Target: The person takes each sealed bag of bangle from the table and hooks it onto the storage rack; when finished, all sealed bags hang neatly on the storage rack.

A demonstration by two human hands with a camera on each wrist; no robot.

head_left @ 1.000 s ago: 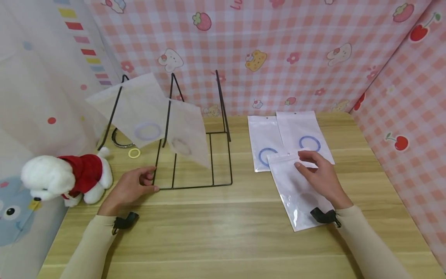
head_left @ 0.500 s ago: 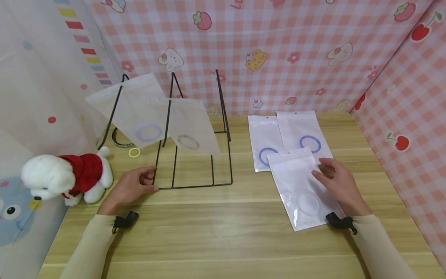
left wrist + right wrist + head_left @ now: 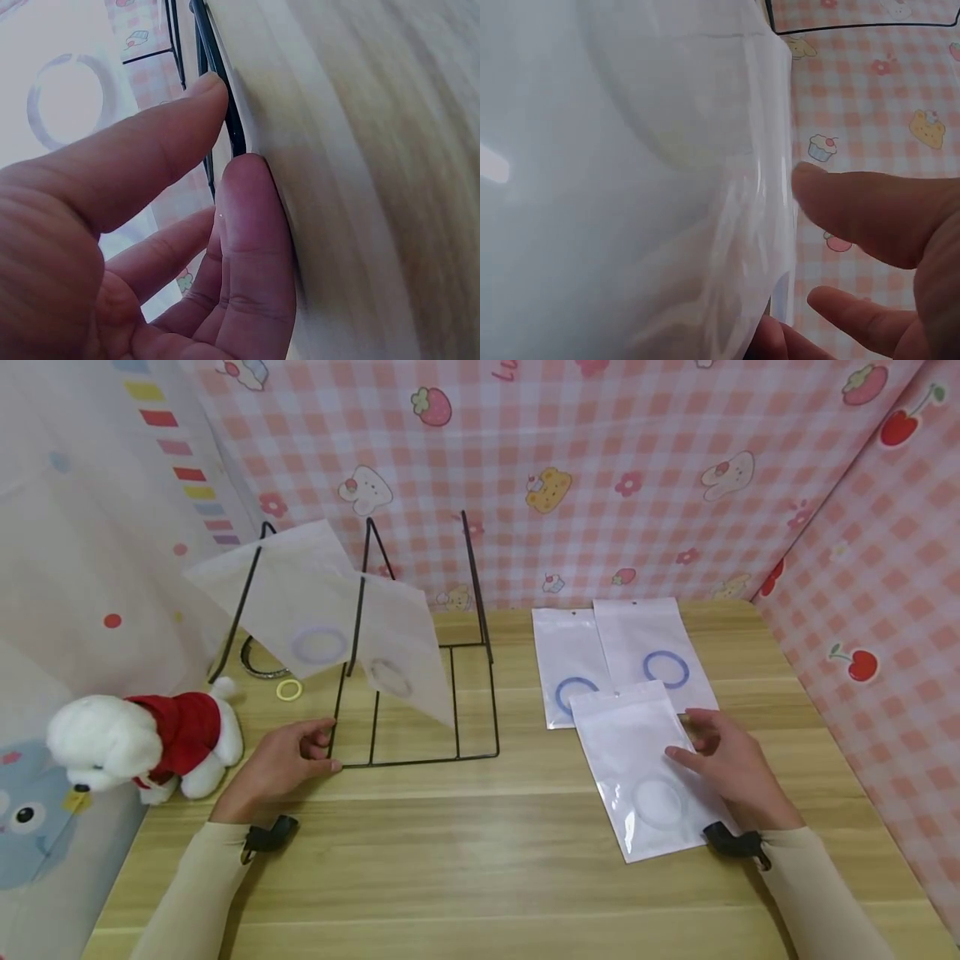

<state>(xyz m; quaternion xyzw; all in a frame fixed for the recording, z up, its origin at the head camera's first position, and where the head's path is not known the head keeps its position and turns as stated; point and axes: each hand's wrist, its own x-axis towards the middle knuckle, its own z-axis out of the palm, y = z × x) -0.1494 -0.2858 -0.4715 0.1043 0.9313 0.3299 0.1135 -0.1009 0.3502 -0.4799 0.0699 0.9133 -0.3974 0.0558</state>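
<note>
At the black wire rack (image 3: 412,763), my left hand (image 3: 288,760) pinches the front-left corner between thumb and finger; the left wrist view shows the wire (image 3: 234,124) at the fingertips. Two pale packets (image 3: 390,635) with rings inside lean in the rack. My right hand (image 3: 738,768) is at the right edge of a white packet (image 3: 633,752) holding a pale ring (image 3: 660,802). Its thumb (image 3: 855,206) is well apart from the fingers, the tip right at the packet's surface; one finger reaches the packet's side edge. Behind lie two more packets (image 3: 570,643) with blue rings.
A white plush dog (image 3: 105,739) in red sits left of my left hand. A small yellow ring (image 3: 289,690) and a dark bracelet (image 3: 258,667) lie beside the rack. Checked cloth (image 3: 630,527) hangs behind the wooden table (image 3: 450,868).
My right hand has moved right, from over the front packet to its right edge. That packet has shifted slightly left. The right-hand packet in the rack sways. My left hand stays at the rack.
</note>
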